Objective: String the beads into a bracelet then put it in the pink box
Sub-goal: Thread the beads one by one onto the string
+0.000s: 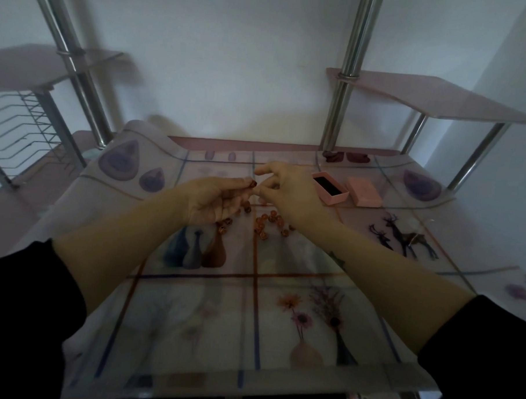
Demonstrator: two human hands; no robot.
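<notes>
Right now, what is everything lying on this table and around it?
loose beads: a dozen or so, orange-brown, scattered in the middle
held bead: one, brown, above the loose ones
box: one, pink, open, back right of the beads
lid: one, pink, right of the box
tablecloth: one, pale, printed, under everything
shelves: two, pinkish, on metal posts
wire rack: one, metal, far left
left hand: one, pinching the held bead
right hand: one, fingers curled beside that bead

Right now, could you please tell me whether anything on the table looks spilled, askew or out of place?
The loose beads lie scattered on the tablecloth at mid-table, free to roll. The cloth's far left corner curls up. The pink box sits open, lid beside it, which seems intended.
</notes>
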